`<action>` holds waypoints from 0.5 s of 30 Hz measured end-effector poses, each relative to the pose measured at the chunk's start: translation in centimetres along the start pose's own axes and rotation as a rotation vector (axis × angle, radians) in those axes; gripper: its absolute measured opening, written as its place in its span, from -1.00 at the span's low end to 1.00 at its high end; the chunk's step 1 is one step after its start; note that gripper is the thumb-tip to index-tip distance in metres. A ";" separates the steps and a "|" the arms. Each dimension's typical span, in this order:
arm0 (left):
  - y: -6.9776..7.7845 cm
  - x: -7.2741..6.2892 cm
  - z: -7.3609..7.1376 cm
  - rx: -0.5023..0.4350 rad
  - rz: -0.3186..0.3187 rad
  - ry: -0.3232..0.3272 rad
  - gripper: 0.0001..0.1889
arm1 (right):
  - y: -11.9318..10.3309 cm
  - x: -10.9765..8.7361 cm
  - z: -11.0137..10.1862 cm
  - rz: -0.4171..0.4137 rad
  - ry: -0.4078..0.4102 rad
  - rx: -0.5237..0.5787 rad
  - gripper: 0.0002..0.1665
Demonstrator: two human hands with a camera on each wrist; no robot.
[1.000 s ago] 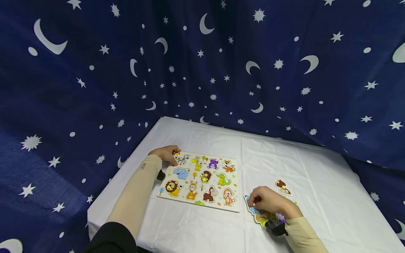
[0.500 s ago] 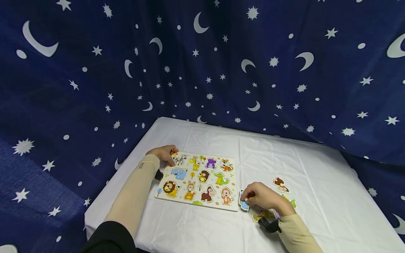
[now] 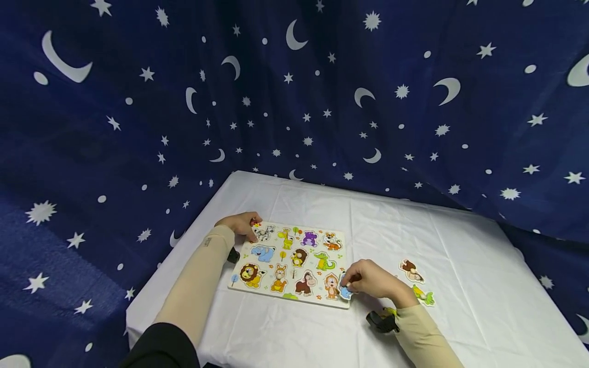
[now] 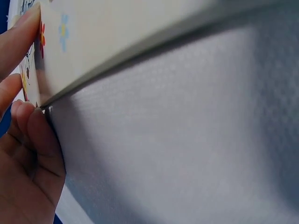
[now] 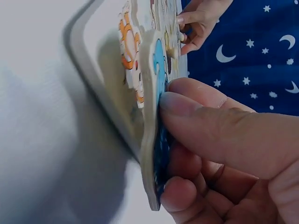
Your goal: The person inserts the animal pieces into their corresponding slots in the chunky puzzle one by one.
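Observation:
My right hand (image 3: 375,278) pinches a blue animal puzzle piece (image 3: 345,290) between thumb and fingers, over the right edge of the puzzle board (image 3: 317,300). The right wrist view shows this blue piece (image 5: 152,116) nearly edge-on, tilted up, its far side hidden. My left hand (image 3: 240,225) holds the board's far left corner. In the left wrist view, one digit of the left hand (image 4: 35,163) lies on the face of the board (image 4: 107,32), and other fingers curl at its edge. The board bears animal pictures in rows, among them a blue elephant (image 3: 263,253) and a monkey (image 3: 331,286).
On the white tablecloth (image 3: 391,225), right of the board, lie a brown animal piece (image 3: 411,271) and a green piece (image 3: 424,295). A yellow piece (image 3: 388,311) shows partly beneath the right wrist. A blue curtain (image 3: 276,102) with moons and stars hangs behind.
My right hand has moved left with the blue piece, from the loose pieces to the board's right edge. The green piece has come into fuller view. The left hand stays at its corner.

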State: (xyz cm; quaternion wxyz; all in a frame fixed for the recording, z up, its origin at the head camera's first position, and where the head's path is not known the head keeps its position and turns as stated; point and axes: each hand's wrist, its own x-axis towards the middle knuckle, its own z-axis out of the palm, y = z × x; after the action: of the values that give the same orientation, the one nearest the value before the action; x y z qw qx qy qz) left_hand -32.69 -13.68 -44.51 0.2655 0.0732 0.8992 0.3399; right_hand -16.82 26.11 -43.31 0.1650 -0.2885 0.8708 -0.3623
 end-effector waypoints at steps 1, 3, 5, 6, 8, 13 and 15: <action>0.1 0.0 0.0 -0.003 0.003 0.002 -0.33 | -0.1 0.2 -0.1 -0.003 0.005 -0.007 -0.87; 0.1 0.0 -0.1 -0.007 0.006 0.005 -0.33 | -0.4 0.6 -0.2 -0.008 0.012 -0.015 -0.86; 0.1 -0.1 -0.1 -0.010 0.003 0.007 -0.33 | -0.7 1.0 -0.2 -0.010 0.018 -0.020 -0.85; 0.1 -0.2 -0.1 -0.014 -0.001 0.006 -0.32 | -0.9 1.2 -0.2 -0.009 0.019 -0.016 -0.85; -0.1 -0.3 0.0 -0.017 0.001 0.000 -0.32 | -1.0 1.4 0.1 -0.007 0.025 -0.014 -0.86; -0.2 -0.2 0.1 -0.024 0.030 0.006 -0.33 | -1.3 2.0 0.5 -0.018 0.041 -0.018 -0.88; -0.2 -0.1 0.1 -0.037 0.038 0.011 -0.33 | -1.5 2.1 0.6 -0.021 0.048 -0.024 -0.88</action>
State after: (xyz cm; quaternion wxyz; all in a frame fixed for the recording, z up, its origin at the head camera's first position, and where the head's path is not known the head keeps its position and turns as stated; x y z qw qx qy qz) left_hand -32.57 -13.82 -44.67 0.2555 0.0836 0.8927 0.3618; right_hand -17.64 23.65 -42.80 0.1367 -0.2911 0.8756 -0.3604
